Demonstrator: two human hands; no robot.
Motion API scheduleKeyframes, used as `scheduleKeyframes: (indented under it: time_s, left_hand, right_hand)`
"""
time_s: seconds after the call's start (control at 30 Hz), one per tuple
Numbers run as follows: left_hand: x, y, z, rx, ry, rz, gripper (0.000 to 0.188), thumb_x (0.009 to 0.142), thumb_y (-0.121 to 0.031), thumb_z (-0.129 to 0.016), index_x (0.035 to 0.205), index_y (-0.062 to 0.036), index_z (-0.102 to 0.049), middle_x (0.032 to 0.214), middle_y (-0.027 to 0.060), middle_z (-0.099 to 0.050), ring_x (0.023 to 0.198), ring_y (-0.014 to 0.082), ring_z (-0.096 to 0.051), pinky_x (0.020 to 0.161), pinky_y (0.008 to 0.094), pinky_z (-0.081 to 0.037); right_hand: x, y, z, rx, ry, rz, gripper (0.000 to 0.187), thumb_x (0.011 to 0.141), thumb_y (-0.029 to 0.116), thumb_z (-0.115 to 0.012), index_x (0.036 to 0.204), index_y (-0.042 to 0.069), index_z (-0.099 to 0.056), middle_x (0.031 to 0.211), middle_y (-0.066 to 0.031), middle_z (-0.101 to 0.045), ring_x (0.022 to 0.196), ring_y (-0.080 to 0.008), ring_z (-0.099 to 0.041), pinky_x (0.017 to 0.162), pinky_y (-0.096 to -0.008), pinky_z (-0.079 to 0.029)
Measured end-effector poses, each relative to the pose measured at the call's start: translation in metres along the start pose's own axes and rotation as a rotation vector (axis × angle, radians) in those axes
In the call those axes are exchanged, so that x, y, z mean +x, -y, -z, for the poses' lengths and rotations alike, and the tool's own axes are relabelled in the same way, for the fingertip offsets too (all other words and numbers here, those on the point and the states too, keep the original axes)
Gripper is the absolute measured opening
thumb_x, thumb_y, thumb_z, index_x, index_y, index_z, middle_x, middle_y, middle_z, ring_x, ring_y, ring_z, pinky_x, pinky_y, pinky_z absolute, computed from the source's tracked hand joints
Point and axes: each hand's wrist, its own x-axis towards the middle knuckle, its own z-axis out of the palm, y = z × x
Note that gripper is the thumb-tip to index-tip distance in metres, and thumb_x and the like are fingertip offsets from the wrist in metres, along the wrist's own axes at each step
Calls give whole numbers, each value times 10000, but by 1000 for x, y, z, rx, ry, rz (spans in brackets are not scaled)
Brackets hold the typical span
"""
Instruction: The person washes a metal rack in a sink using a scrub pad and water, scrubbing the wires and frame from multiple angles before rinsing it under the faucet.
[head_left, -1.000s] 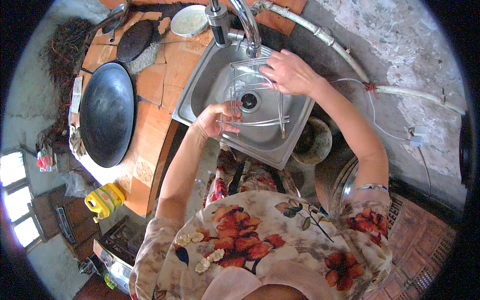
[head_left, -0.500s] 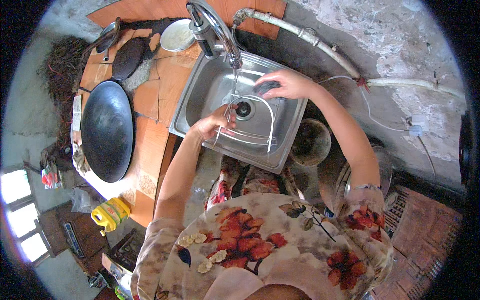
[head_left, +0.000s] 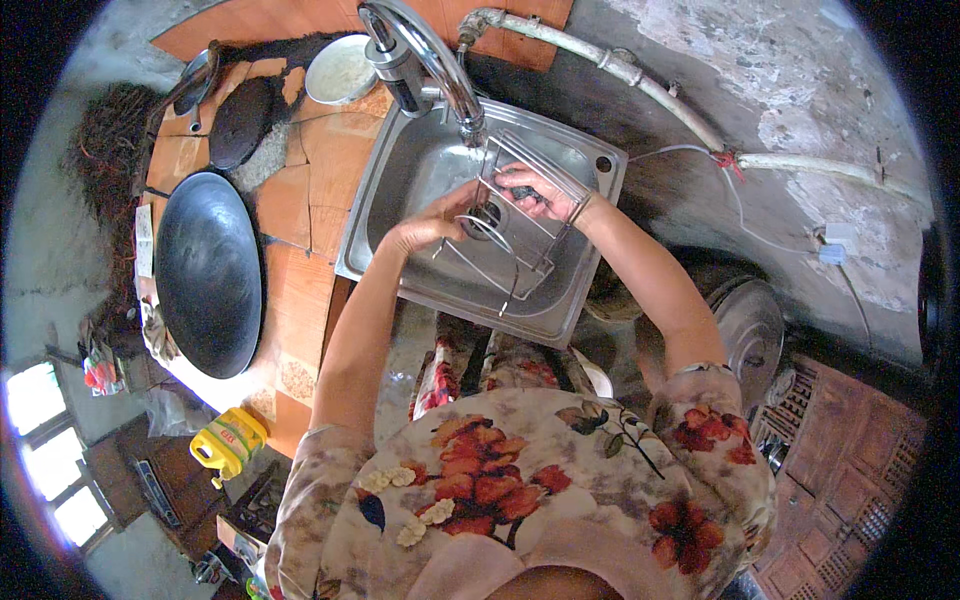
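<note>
Over the stainless steel sink (head_left: 385, 215), my left hand (head_left: 438, 222) is closed on a thin metal wire rack (head_left: 541, 160), which is tilted, with a curved rod toward me. My right hand (head_left: 552, 196) is closed around a dark scouring pad (head_left: 524, 192) and presses it against the rack's bars. Some of my left fingers are hidden behind the rack. The chrome faucet (head_left: 448, 70) arches over the basin just beyond my hands. Below the rack, the drain is partly covered by my hands.
On the tiled counter at left stand a big black wok (head_left: 208, 275), a dark round lid (head_left: 240, 122) and a pale bowl (head_left: 343, 70). A yellow jug (head_left: 229, 443) is at the counter's near end. A pipe (head_left: 640, 75) runs along the right wall, above a large round lid (head_left: 750, 340).
The rack has been turned and tilted, so its straight bars now face up and right. My right hand has moved down and left, bringing the scouring pad onto the rack.
</note>
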Motion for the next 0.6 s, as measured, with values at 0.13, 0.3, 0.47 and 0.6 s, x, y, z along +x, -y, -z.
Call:
scheduleKeyframes:
  time_s: [0.13,0.3,0.47,0.6]
  left_hand:
    - [9,-13,27,-241,43,-107,748,763,-225,-599,1412,5,-308,1377,162,-448,1299,250,-406,1118,358,-232]
    - [29,-12,21,-284,-234,9,476,938,-252,-503,1363,-51,-427,1218,105,-575,1080,180,-585,926,330,-482]
    - [7,-30,0,-386,-226,8,462,898,-217,-533,1322,-48,-460,1071,86,-614,972,151,-610,845,368,-537]
    - [3,-38,4,-145,-111,80,517,861,-214,-581,1325,-32,-443,1064,125,-641,898,208,-659,775,351,-571]
  right_hand:
    - [25,-18,22,251,147,38,124,907,209,-596,965,100,-599,807,-51,-599,519,-71,-523,381,-189,-398]
    - [26,-6,-25,33,171,-69,170,915,246,-590,944,79,-596,695,-3,-550,435,-37,-447,316,-182,-315]
    - [28,3,-23,102,118,-127,197,911,210,-602,1043,114,-491,633,4,-503,386,-13,-363,299,-169,-240]
    - [23,-2,-35,-68,116,-58,273,881,198,-637,1124,115,-543,626,2,-531,391,-22,-402,319,-167,-252]
